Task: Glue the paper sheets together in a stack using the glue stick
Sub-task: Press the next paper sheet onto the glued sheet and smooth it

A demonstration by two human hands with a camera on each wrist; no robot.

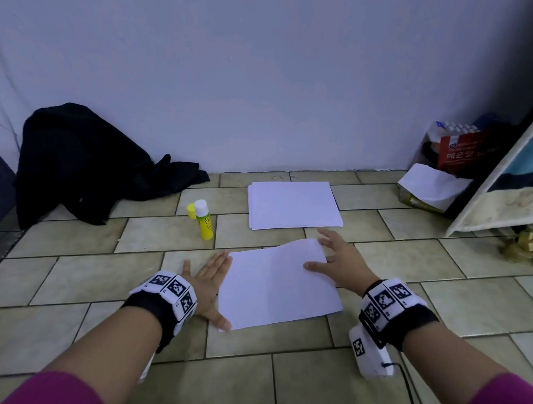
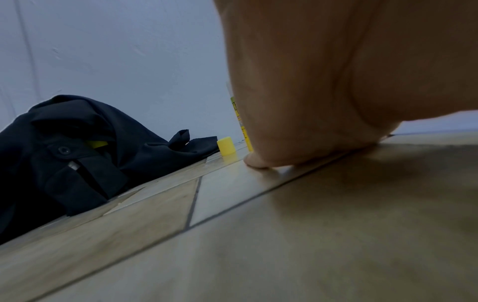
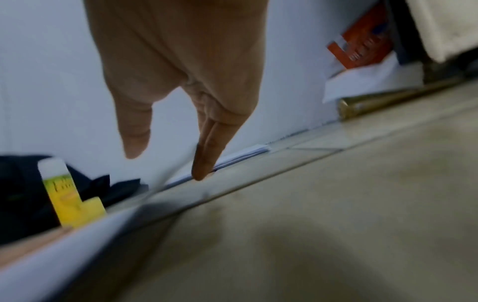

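Note:
A white paper sheet (image 1: 276, 282) lies on the tiled floor right in front of me, its far right corner slightly lifted. My left hand (image 1: 209, 283) lies flat on the floor along the sheet's left edge, fingers straight. My right hand (image 1: 337, 256) hovers at the sheet's right edge with fingers spread, thumb on the paper. Farther back lies a stack of white sheets (image 1: 293, 204). The yellow glue stick (image 1: 204, 219) stands upright to the left of the stack, uncapped, with its yellow cap (image 1: 191, 211) beside it. The left wrist view shows the cap (image 2: 226, 146) too.
A dark jacket (image 1: 82, 163) is heaped against the wall at the back left. At the back right stand a red box (image 1: 462, 152), some folded paper (image 1: 432, 185) and a leaning board (image 1: 504, 174). A gold wrapper (image 1: 527, 245) lies at the right.

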